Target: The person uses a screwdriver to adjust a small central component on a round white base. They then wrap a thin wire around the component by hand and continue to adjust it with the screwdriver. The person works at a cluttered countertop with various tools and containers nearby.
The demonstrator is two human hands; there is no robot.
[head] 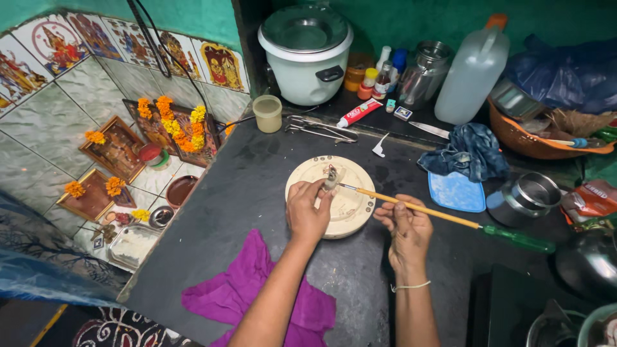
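I see the left hand (307, 212) pinching a small grey part (331, 178) over the round disc (350, 205); right hand (406, 228) fingers grip the brush (418, 207), tip touching that part.

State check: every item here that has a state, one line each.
left hand: pinching a small grey part over the round cream disc
right hand: gripping a paintbrush, tip at the part
rice cooker: lid on
white jug: capped, upright
steel pot: open, on its side
purple cloth: crumpled on the counter

Home kitchen, rice cooker (306, 54) on dark counter (218, 218), garlanded shrine pictures (168, 125)
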